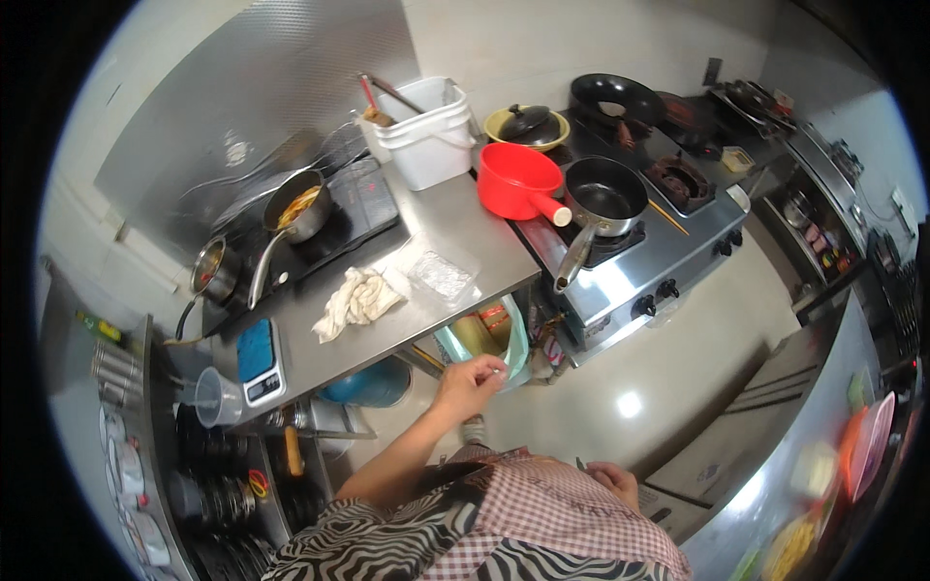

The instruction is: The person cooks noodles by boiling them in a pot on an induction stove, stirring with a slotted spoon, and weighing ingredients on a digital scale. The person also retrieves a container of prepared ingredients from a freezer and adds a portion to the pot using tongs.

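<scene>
My left hand (471,385) is raised over a bin with a light green liner (517,341), its fingertips pinched together; a small pale thing may be between them, too small to name. Low beside the checked apron (552,501) is my right hand (614,479), its fingers curled near a small dark thin object; its grip is partly hidden. Ahead on the steel counter lie a crumpled white cloth (357,301) and a clear plastic bag (439,276). A saucepan with food (298,210) and a smaller pot (214,269) stand on the black cooktop (363,196).
A kitchen scale (261,363) and plastic measuring jug (216,397) stand at the counter's left end. Toward the right are a white bucket (429,145), a red dipper (517,178), a black-lined saucepan (607,192) and a wok (617,102). Shelves hold dishes at lower left.
</scene>
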Tool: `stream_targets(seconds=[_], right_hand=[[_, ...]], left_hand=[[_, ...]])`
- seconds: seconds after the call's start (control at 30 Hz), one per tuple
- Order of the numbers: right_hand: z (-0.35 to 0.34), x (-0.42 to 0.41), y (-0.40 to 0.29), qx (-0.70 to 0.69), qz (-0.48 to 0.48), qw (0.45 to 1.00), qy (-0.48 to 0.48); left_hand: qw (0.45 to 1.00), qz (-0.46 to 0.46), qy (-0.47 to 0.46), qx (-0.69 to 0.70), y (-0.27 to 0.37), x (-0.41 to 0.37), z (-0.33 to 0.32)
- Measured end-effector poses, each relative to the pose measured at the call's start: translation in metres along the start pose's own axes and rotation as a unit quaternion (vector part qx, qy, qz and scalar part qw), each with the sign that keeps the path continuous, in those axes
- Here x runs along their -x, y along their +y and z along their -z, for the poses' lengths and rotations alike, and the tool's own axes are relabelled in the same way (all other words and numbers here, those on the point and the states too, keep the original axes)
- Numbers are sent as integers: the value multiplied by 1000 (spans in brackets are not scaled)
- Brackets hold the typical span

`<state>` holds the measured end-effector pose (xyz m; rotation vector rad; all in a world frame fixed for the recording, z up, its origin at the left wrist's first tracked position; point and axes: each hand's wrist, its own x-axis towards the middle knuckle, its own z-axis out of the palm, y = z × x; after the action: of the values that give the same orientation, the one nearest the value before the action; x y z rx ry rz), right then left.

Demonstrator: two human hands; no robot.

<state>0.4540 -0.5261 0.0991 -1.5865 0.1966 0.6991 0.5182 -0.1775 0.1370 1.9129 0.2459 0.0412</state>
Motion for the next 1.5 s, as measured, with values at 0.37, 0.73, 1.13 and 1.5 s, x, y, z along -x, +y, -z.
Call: stream_targets(seconds=[0.37,0.73,1.13,1.5], right_hand=[[11,-24,22,-43,91,993,60],[-27,-70,11,109,44,989,-86],[-119,-70,-56,266,232,931,-89],[-91,17,-68,227,296,893,254]], left_hand=[[819,-20,467,-333,-5,-58,134],[919,-270,231,-173,-53,-101,113],[890,-347,264,-130,-35,-43,141],[877,-427,-180,-128,17,-39,-5]])
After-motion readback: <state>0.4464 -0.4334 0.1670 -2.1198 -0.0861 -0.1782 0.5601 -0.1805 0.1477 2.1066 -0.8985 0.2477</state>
